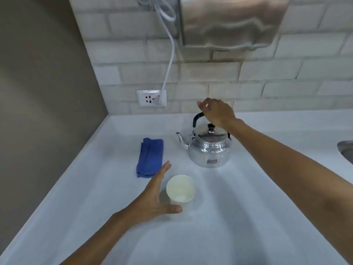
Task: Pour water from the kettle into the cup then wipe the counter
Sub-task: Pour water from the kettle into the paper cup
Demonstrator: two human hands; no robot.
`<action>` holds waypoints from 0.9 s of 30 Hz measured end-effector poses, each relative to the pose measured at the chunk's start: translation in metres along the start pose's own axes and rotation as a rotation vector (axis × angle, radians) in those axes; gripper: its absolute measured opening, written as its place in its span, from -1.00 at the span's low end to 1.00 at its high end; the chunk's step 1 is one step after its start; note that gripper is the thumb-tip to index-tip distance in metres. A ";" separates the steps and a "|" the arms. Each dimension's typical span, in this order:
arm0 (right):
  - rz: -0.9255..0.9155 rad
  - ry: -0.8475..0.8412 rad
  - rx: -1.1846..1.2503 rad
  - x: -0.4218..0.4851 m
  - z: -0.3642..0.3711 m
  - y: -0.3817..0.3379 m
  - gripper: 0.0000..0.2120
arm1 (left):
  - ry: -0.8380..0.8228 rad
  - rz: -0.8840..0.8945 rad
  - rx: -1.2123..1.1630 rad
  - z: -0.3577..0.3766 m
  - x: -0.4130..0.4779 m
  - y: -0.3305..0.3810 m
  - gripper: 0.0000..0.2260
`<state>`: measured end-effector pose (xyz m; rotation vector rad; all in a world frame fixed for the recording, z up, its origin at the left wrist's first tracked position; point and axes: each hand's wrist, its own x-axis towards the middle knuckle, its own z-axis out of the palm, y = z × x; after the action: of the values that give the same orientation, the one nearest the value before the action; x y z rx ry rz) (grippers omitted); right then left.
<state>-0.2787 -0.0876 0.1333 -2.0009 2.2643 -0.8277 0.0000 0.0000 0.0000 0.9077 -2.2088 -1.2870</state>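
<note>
A shiny metal kettle (208, 150) with a black handle and lid knob stands on the white counter (238, 217), its spout pointing left. My right hand (216, 111) hovers over the raised handle, fingers curled and apart, touching or just above it. A white cup (180, 188) stands upright in front of the kettle. My left hand (154, 197) is open beside the cup's left side, thumb by its base, not closed around it. A folded blue cloth (150, 157) lies left of the kettle.
A tiled wall runs behind the counter, with a socket (151, 98) and a white cable (171, 60) plugged in. A steel hood (233, 22) hangs above. A sink rim (345, 150) shows at the right edge. A grey wall closes the left side.
</note>
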 end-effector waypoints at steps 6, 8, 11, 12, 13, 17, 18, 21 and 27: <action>0.093 -0.025 -0.056 0.008 0.008 0.008 -0.46 | 0.045 -0.096 -0.086 0.025 0.012 -0.006 -0.04; 0.099 -0.020 -0.055 0.011 0.010 0.009 -0.46 | 0.079 -0.107 -0.116 0.030 0.014 -0.009 -0.14; 0.126 -0.007 -0.027 0.015 0.014 0.009 -0.46 | 0.136 -0.132 -0.131 0.033 0.019 -0.010 -0.25; 0.137 0.000 -0.029 0.015 0.015 0.009 -0.47 | 0.155 -0.141 -0.134 0.033 0.021 -0.009 -0.26; 0.142 0.007 -0.029 0.016 0.015 0.009 -0.47 | 0.169 -0.145 -0.142 0.034 0.023 -0.009 -0.27; 0.162 0.021 -0.039 0.017 0.015 0.008 -0.50 | 0.211 -0.139 -0.151 0.037 0.028 -0.008 -0.29; 0.166 0.025 -0.038 0.016 0.014 0.007 -0.53 | 0.218 -0.139 -0.155 0.039 0.028 -0.008 -0.29; 0.185 0.011 -0.020 0.015 0.011 0.006 -0.57 | 0.243 -0.146 -0.166 0.042 0.027 -0.009 -0.30; 0.155 -0.002 0.033 0.005 0.005 0.008 -0.59 | 0.289 -0.157 -0.198 0.043 0.024 -0.012 -0.33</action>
<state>-0.2852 -0.0940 0.1278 -1.7841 2.3515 -0.8429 -0.0405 0.0038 -0.0302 1.1274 -1.7856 -1.3230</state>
